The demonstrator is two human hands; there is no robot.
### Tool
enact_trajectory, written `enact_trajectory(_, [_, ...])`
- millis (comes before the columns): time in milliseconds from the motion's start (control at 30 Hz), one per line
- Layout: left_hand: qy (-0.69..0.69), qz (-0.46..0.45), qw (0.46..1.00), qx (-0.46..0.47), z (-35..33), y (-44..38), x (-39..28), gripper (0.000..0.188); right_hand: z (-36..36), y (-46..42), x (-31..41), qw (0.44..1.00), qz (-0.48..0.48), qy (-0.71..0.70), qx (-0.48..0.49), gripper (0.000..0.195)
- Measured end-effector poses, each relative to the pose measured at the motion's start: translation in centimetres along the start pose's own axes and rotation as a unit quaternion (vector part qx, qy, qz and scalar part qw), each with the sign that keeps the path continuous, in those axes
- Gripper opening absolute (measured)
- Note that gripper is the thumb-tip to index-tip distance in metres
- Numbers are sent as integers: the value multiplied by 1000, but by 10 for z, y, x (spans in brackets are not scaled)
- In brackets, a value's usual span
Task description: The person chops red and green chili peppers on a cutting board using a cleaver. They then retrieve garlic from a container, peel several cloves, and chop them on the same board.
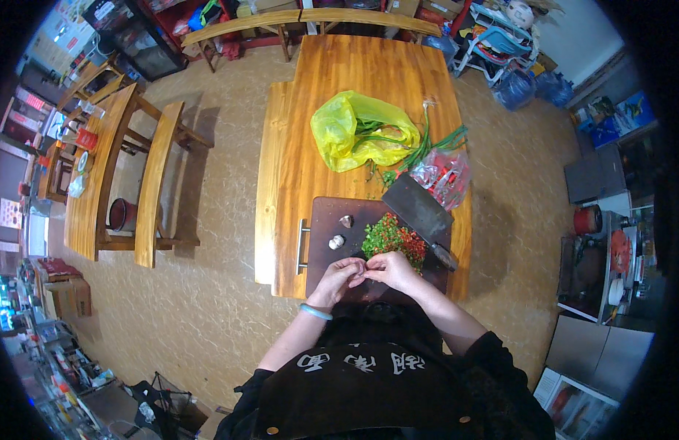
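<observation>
My left hand (339, 278) and my right hand (391, 269) meet fingertip to fingertip above the near part of a dark cutting board (324, 212). Pinched between them is a small purplish piece (360, 268), apparently a garlic clove, mostly hidden by the fingers. A pile of chopped green and red peppers (391, 236) lies just beyond my right hand. On the board's left half sit a white garlic bulb (336, 242) and a purplish garlic piece (346, 221). A cleaver (418, 205) rests across the board's far right corner, its handle towards me.
Farther up the wooden table (372, 66) are a yellow plastic bag (339, 132), green scallions (424, 146) and a clear bag of red peppers (444, 176). A metal handle (302, 247) edges the board's left side. A wooden bench (163, 181) stands to the left.
</observation>
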State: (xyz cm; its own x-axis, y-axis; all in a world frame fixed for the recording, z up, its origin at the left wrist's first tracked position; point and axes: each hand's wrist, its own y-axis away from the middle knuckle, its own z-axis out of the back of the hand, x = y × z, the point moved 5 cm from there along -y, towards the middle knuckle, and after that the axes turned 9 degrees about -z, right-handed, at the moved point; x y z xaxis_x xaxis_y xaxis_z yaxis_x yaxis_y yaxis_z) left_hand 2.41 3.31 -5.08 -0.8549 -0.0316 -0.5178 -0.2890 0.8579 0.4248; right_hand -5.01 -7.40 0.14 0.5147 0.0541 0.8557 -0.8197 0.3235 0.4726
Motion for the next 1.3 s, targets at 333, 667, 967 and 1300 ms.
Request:
enact_trajectory(333, [7,2,999,-41,-8,6,-4,17,2,-11,-20,991,-130,0,-12,10])
enact_trajectory(667, [-6,-48,997,-58,-5,3,-7,16,1,-17,12,978,-91,183,-44,10])
enact_trajectory(967, [2,-45,997,-65,-6,5,-14,15,2,-16,13,989,-79,113,-59,9])
enact_trajectory(1300, [-32,-42,993,-104,-6,10,-4,14,-8,-11,18,960,-26,253,-116,8])
